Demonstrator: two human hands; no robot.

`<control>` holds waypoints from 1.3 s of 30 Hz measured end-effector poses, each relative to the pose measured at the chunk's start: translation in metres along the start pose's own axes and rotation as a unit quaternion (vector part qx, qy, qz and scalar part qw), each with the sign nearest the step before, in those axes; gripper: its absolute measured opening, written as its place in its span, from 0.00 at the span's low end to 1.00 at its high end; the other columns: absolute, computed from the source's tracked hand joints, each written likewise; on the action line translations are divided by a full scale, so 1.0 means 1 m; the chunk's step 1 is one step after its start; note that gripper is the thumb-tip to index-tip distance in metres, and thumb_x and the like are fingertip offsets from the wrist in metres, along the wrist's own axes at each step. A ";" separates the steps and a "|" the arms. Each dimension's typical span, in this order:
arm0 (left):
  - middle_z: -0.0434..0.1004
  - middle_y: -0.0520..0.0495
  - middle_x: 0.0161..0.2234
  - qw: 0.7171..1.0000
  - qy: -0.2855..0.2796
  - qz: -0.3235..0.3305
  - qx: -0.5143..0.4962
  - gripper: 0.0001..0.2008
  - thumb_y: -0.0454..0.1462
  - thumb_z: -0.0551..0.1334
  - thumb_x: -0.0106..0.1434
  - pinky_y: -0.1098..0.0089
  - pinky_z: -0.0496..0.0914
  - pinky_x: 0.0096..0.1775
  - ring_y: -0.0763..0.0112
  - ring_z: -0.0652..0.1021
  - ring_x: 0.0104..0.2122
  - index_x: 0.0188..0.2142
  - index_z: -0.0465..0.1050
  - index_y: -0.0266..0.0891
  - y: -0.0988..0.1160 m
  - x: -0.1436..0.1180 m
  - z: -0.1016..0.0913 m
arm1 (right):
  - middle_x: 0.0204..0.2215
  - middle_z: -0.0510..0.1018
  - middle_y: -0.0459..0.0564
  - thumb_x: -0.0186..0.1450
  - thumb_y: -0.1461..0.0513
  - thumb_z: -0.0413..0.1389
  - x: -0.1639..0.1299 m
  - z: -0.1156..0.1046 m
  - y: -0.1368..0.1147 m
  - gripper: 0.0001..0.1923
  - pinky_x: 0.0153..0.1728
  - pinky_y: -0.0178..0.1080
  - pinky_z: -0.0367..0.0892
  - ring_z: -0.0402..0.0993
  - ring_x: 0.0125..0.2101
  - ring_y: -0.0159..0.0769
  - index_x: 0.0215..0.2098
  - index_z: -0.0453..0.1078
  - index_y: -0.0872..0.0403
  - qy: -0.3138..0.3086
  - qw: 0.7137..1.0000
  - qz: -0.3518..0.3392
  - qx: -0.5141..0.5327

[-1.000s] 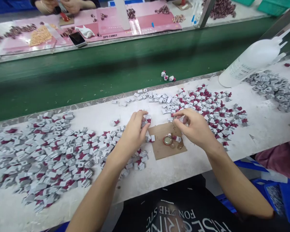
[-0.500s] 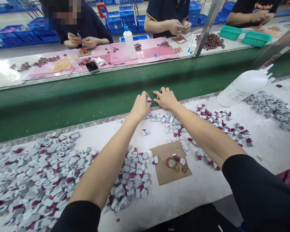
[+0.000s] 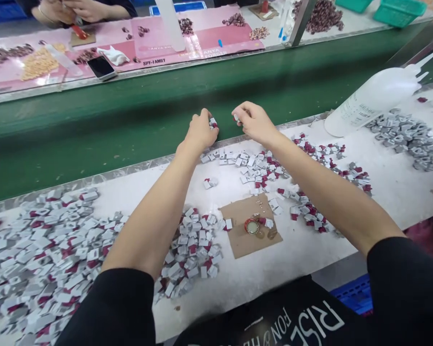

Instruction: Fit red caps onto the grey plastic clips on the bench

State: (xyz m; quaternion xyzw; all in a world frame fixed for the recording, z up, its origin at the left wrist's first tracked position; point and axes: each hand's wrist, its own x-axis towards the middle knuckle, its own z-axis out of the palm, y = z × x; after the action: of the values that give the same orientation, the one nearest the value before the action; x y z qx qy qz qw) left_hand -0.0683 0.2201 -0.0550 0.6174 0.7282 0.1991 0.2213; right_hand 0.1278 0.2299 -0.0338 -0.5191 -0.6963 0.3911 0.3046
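Two hands, left (image 3: 199,132) and right (image 3: 254,122), each pinching small grey-and-maroon square pieces (image 3: 212,123) above speckled white bench (image 3: 389,192)

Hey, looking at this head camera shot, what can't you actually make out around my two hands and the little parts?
- Head view: what the left hand pinches is mostly covered by its fingers; only a grey and red tip shows.
- Head view: the piece in the right hand is hidden behind its fingertips.
- Head view: print on the white bottle is too small to read.
- Head view: the grey pile is cut off by the left edge.
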 end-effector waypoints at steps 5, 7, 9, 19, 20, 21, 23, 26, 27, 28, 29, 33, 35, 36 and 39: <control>0.72 0.29 0.57 0.995 0.035 0.056 0.075 0.11 0.36 0.69 0.72 0.37 0.68 0.69 0.31 0.74 0.65 0.52 0.74 0.39 -0.013 -0.085 -0.016 | 0.35 0.76 0.48 0.72 0.52 0.61 -0.116 -0.041 -0.017 0.09 0.21 0.42 0.51 0.55 0.21 0.33 0.38 0.71 0.47 -0.034 0.950 0.141 0.278; 0.74 0.32 0.53 0.992 -0.014 0.091 0.090 0.10 0.41 0.68 0.74 0.37 0.71 0.66 0.33 0.76 0.61 0.50 0.73 0.41 -0.021 -0.125 -0.018 | 0.33 0.76 0.48 0.73 0.50 0.61 -0.164 -0.056 -0.011 0.11 0.19 0.42 0.50 0.57 0.21 0.33 0.39 0.73 0.47 -0.023 0.951 0.175 0.252; 0.75 0.33 0.52 0.986 -0.064 0.105 0.109 0.13 0.44 0.68 0.74 0.39 0.74 0.64 0.35 0.77 0.60 0.52 0.73 0.41 -0.028 -0.156 -0.017 | 0.30 0.76 0.47 0.74 0.50 0.62 -0.203 -0.066 0.001 0.10 0.20 0.42 0.53 0.61 0.21 0.36 0.43 0.76 0.46 0.013 0.977 0.166 0.133; 0.79 0.42 0.48 0.989 -0.126 0.049 -0.062 0.12 0.35 0.67 0.68 0.53 0.82 0.52 0.59 0.84 0.39 0.51 0.76 0.43 -0.027 -0.189 -0.020 | 0.48 0.83 0.62 0.79 0.57 0.52 -0.250 -0.075 0.059 0.14 0.42 0.52 0.73 0.81 0.45 0.58 0.53 0.78 0.49 0.131 0.937 -0.010 -0.323; 0.80 0.43 0.46 0.985 -0.138 0.037 -0.098 0.12 0.35 0.67 0.68 0.54 0.82 0.51 0.59 0.84 0.40 0.51 0.76 0.43 -0.026 -0.193 -0.020 | 0.47 0.82 0.62 0.79 0.57 0.51 -0.248 -0.075 0.063 0.14 0.45 0.53 0.74 0.81 0.48 0.60 0.53 0.78 0.50 0.130 0.938 -0.015 -0.321; 0.81 0.44 0.45 0.981 -0.146 0.027 -0.128 0.13 0.35 0.67 0.68 0.55 0.82 0.51 0.59 0.85 0.42 0.52 0.77 0.43 -0.025 -0.197 -0.019 | 0.47 0.82 0.62 0.78 0.58 0.51 -0.247 -0.074 0.066 0.14 0.48 0.55 0.74 0.80 0.49 0.61 0.52 0.79 0.50 0.130 0.938 -0.021 -0.320; 0.83 0.43 0.46 0.976 -0.146 0.019 -0.162 0.13 0.35 0.67 0.68 0.55 0.82 0.53 0.58 0.85 0.46 0.52 0.77 0.43 -0.023 -0.207 -0.018 | 0.46 0.82 0.63 0.78 0.59 0.51 -0.246 -0.074 0.071 0.14 0.52 0.58 0.74 0.79 0.51 0.62 0.51 0.79 0.50 0.132 0.940 -0.028 -0.314; 0.86 0.41 0.53 0.975 -0.136 0.029 -0.175 0.12 0.35 0.68 0.68 0.55 0.81 0.55 0.55 0.85 0.53 0.51 0.77 0.44 -0.022 -0.220 -0.017 | 0.47 0.84 0.62 0.78 0.59 0.52 -0.246 -0.073 0.074 0.13 0.54 0.60 0.73 0.77 0.50 0.62 0.51 0.79 0.49 0.142 0.943 -0.029 -0.301; 0.86 0.40 0.54 0.975 -0.136 0.032 -0.175 0.12 0.36 0.68 0.68 0.55 0.81 0.55 0.55 0.84 0.55 0.51 0.77 0.44 -0.021 -0.223 -0.017 | 0.47 0.84 0.62 0.78 0.58 0.52 -0.247 -0.073 0.074 0.13 0.55 0.61 0.73 0.77 0.51 0.62 0.51 0.80 0.48 0.144 0.944 -0.029 -0.296; 0.86 0.41 0.54 0.975 -0.136 0.031 -0.174 0.12 0.38 0.69 0.69 0.56 0.81 0.54 0.54 0.84 0.54 0.52 0.77 0.45 -0.020 -0.226 -0.017 | 0.47 0.85 0.62 0.79 0.58 0.52 -0.248 -0.074 0.073 0.14 0.55 0.61 0.72 0.77 0.51 0.62 0.52 0.80 0.48 0.145 0.945 -0.030 -0.292; 0.86 0.41 0.53 0.976 -0.135 0.030 -0.170 0.12 0.39 0.69 0.70 0.56 0.81 0.52 0.54 0.85 0.53 0.52 0.78 0.45 -0.019 -0.228 -0.017 | 0.47 0.85 0.62 0.79 0.58 0.52 -0.249 -0.074 0.072 0.14 0.56 0.62 0.72 0.77 0.51 0.62 0.52 0.80 0.48 0.147 0.945 -0.032 -0.290; 0.82 0.42 0.49 0.989 -0.094 0.049 -0.102 0.11 0.34 0.69 0.70 0.54 0.80 0.53 0.56 0.84 0.47 0.51 0.77 0.44 -0.015 -0.229 -0.008 | 0.52 0.87 0.62 0.80 0.56 0.54 -0.255 -0.075 0.060 0.13 0.57 0.63 0.74 0.81 0.55 0.63 0.56 0.79 0.47 0.186 0.944 -0.044 -0.268; 0.80 0.42 0.50 0.993 -0.080 0.064 -0.066 0.11 0.31 0.68 0.69 0.52 0.79 0.56 0.55 0.83 0.49 0.49 0.76 0.43 -0.012 -0.228 -0.002 | 0.53 0.88 0.61 0.78 0.53 0.60 -0.260 -0.073 0.048 0.13 0.49 0.58 0.77 0.83 0.50 0.60 0.57 0.78 0.47 0.216 0.947 -0.020 -0.236; 0.79 0.42 0.50 0.993 -0.080 0.069 -0.056 0.11 0.30 0.68 0.68 0.51 0.79 0.57 0.54 0.83 0.50 0.48 0.75 0.43 -0.010 -0.228 0.000 | 0.52 0.88 0.61 0.77 0.52 0.62 -0.263 -0.071 0.042 0.13 0.44 0.54 0.78 0.84 0.45 0.57 0.56 0.78 0.47 0.225 0.950 -0.003 -0.215; 0.77 0.41 0.51 0.990 -0.100 0.082 -0.048 0.12 0.34 0.70 0.70 0.51 0.79 0.58 0.52 0.83 0.51 0.51 0.75 0.44 -0.007 -0.225 0.001 | 0.43 0.87 0.56 0.75 0.48 0.67 -0.272 -0.065 0.023 0.13 0.35 0.49 0.76 0.81 0.35 0.49 0.49 0.79 0.45 0.219 0.966 0.028 -0.138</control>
State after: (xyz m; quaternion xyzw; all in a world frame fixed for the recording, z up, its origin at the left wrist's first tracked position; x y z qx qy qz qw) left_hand -0.0415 -0.0035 -0.0425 0.6808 0.6387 0.1883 0.3053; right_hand 0.2679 -0.0126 -0.0259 -0.6480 -0.6451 0.1768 0.3642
